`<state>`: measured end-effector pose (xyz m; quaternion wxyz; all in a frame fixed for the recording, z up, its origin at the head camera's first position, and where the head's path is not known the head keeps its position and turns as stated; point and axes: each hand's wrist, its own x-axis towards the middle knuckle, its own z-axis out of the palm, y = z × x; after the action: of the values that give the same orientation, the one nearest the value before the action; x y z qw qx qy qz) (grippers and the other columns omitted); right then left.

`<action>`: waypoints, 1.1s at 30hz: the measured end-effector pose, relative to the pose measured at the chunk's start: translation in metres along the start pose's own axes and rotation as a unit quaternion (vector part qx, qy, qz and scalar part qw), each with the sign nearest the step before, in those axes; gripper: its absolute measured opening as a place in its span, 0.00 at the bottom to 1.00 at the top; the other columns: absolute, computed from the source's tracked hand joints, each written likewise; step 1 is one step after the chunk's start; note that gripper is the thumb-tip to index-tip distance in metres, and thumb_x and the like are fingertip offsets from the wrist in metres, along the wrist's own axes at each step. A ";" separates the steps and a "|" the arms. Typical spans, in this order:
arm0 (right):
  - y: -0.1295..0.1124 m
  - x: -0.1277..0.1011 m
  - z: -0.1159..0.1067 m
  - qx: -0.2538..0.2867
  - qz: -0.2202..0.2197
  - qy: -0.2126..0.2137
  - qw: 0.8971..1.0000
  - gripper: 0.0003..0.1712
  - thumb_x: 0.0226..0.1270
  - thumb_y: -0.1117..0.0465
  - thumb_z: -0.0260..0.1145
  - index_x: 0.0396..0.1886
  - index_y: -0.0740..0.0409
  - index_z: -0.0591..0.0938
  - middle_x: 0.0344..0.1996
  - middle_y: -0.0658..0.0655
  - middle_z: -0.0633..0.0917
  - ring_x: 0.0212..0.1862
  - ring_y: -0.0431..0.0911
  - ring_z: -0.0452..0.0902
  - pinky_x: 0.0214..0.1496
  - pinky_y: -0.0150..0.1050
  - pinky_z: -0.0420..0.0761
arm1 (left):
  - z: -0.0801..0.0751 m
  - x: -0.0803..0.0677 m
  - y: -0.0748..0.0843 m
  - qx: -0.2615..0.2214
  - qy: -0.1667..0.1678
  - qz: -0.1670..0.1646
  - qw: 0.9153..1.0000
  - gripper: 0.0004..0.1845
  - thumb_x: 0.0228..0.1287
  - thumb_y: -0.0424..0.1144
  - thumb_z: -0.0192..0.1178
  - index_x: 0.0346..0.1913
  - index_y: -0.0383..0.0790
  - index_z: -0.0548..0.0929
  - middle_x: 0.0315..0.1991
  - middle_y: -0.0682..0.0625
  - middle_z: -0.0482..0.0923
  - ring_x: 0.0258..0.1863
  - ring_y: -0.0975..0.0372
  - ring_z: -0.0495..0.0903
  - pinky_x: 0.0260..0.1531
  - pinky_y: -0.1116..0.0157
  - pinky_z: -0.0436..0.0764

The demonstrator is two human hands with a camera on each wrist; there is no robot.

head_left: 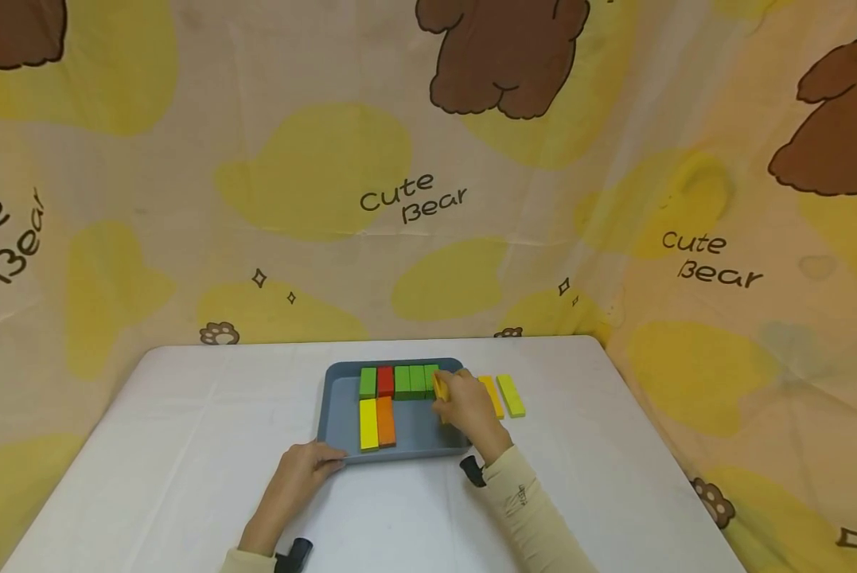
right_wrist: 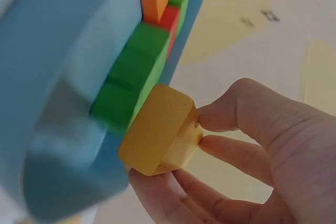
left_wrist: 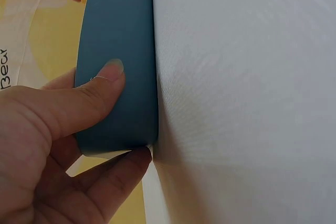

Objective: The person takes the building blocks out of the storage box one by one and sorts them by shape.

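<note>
At the near left corner of a blue-grey tray (head_left: 421, 430), my left hand (head_left: 301, 473) grips the wall, its thumb (left_wrist: 107, 80) flat on the outer side. My right hand (head_left: 471, 406) pinches an amber-yellow block (right_wrist: 157, 129) between thumb and fingers over the tray's right part. That block is right beside the end of a row along the far side: a green block (head_left: 368, 383), a red block (head_left: 385, 382) and three more green blocks (head_left: 410, 382). In front of this row lie a yellow block (head_left: 368, 425) and an orange block (head_left: 386, 422), side by side.
To the right of the tray, an amber block (head_left: 492, 398) and a lime-yellow block (head_left: 511, 396) lie on the white table (head_left: 206, 414). A bear-print curtain (head_left: 292, 255) hangs behind the table's far edge and along its sides.
</note>
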<state>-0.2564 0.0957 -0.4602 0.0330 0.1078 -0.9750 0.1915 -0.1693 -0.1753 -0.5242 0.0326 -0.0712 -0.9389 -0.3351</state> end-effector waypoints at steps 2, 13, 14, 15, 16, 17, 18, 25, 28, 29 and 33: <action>0.007 0.001 -0.005 0.000 0.011 0.002 1.000 0.31 0.54 0.60 0.73 0.60 0.54 0.80 0.45 0.62 0.83 0.35 0.48 0.75 0.33 0.38 0.78 | 0.000 0.000 0.000 0.000 0.001 0.000 1.000 0.07 0.54 0.32 0.71 0.38 0.42 0.91 0.36 0.49 0.89 0.41 0.54 0.88 0.46 0.53 0.86; 0.058 0.010 -0.021 -0.017 0.053 -0.003 0.998 0.30 0.57 0.59 0.71 0.62 0.55 0.79 0.46 0.64 0.83 0.40 0.52 0.78 0.41 0.46 0.85 | 0.001 0.001 -0.002 -0.003 0.005 -0.001 1.000 0.07 0.54 0.32 0.71 0.37 0.43 0.91 0.35 0.50 0.89 0.41 0.55 0.88 0.45 0.54 0.86; 0.063 0.010 -0.021 -0.017 0.056 -0.004 0.998 0.30 0.58 0.59 0.71 0.62 0.55 0.79 0.46 0.64 0.82 0.40 0.52 0.78 0.42 0.47 0.85 | 0.002 0.001 -0.002 -0.003 0.006 -0.001 1.000 0.07 0.54 0.32 0.71 0.37 0.44 0.91 0.35 0.51 0.89 0.41 0.55 0.88 0.45 0.54 0.86; 0.068 0.011 -0.022 -0.019 0.059 -0.005 0.998 0.30 0.58 0.59 0.71 0.62 0.55 0.78 0.46 0.64 0.82 0.40 0.52 0.78 0.43 0.47 0.85 | 0.002 0.001 -0.002 -0.003 0.006 0.000 1.000 0.07 0.54 0.32 0.71 0.37 0.44 0.91 0.35 0.51 0.89 0.40 0.55 0.88 0.44 0.54 0.86; 0.074 0.012 -0.023 -0.020 0.061 -0.006 0.998 0.30 0.58 0.59 0.72 0.62 0.55 0.78 0.46 0.65 0.82 0.40 0.53 0.78 0.44 0.48 0.85 | 0.002 0.001 -0.002 -0.003 0.007 -0.001 1.000 0.07 0.54 0.32 0.71 0.37 0.44 0.91 0.35 0.51 0.89 0.40 0.55 0.88 0.44 0.55 0.86; 0.078 0.012 -0.024 -0.018 0.066 -0.009 0.998 0.30 0.58 0.59 0.72 0.62 0.56 0.78 0.47 0.65 0.82 0.40 0.53 0.78 0.45 0.49 0.85 | 0.002 0.002 -0.002 -0.002 0.008 -0.001 1.000 0.07 0.54 0.32 0.71 0.37 0.44 0.91 0.35 0.51 0.89 0.40 0.55 0.88 0.44 0.55 0.87; 0.083 0.012 -0.025 -0.018 0.065 -0.010 0.998 0.30 0.58 0.59 0.72 0.62 0.56 0.78 0.47 0.65 0.82 0.40 0.53 0.78 0.45 0.50 0.85 | 0.002 0.002 -0.002 -0.002 0.008 -0.002 1.000 0.08 0.54 0.32 0.71 0.37 0.44 0.91 0.35 0.51 0.89 0.40 0.55 0.88 0.44 0.55 0.86; 0.118 0.014 -0.036 -0.025 0.079 -0.033 0.996 0.31 0.58 0.60 0.70 0.64 0.58 0.76 0.49 0.64 0.82 0.42 0.53 0.76 0.49 0.53 0.82 | 0.001 0.003 -0.002 0.001 0.006 0.003 1.000 0.07 0.54 0.32 0.71 0.37 0.44 0.91 0.34 0.52 0.89 0.39 0.57 0.88 0.43 0.56 0.87; 0.131 0.013 -0.040 -0.023 0.084 -0.041 0.995 0.32 0.59 0.61 0.70 0.64 0.59 0.76 0.51 0.66 0.82 0.44 0.55 0.77 0.50 0.54 0.82 | 0.001 0.001 -0.001 -0.002 0.007 0.004 1.000 0.07 0.54 0.32 0.71 0.37 0.44 0.91 0.34 0.52 0.89 0.38 0.57 0.87 0.42 0.57 0.87; 0.134 0.013 -0.041 -0.022 0.086 -0.042 0.995 0.31 0.59 0.61 0.70 0.64 0.59 0.76 0.51 0.66 0.82 0.45 0.56 0.77 0.51 0.54 0.82 | 0.001 0.001 -0.001 -0.003 0.007 0.004 1.000 0.07 0.54 0.32 0.71 0.37 0.44 0.91 0.34 0.52 0.89 0.38 0.58 0.87 0.42 0.57 0.87; 0.144 0.011 -0.042 -0.022 0.090 -0.042 0.995 0.31 0.60 0.61 0.70 0.64 0.60 0.76 0.53 0.67 0.81 0.51 0.59 0.77 0.57 0.57 0.80 | 0.001 0.001 -0.001 -0.003 0.011 0.002 1.000 0.07 0.53 0.32 0.71 0.37 0.45 0.91 0.33 0.53 0.89 0.37 0.59 0.87 0.41 0.59 0.87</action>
<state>-0.2986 0.2398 -0.4733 -0.0230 0.0270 -0.9852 0.1679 -0.1704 -0.1752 -0.5257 0.0432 -0.0695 -0.9375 -0.3382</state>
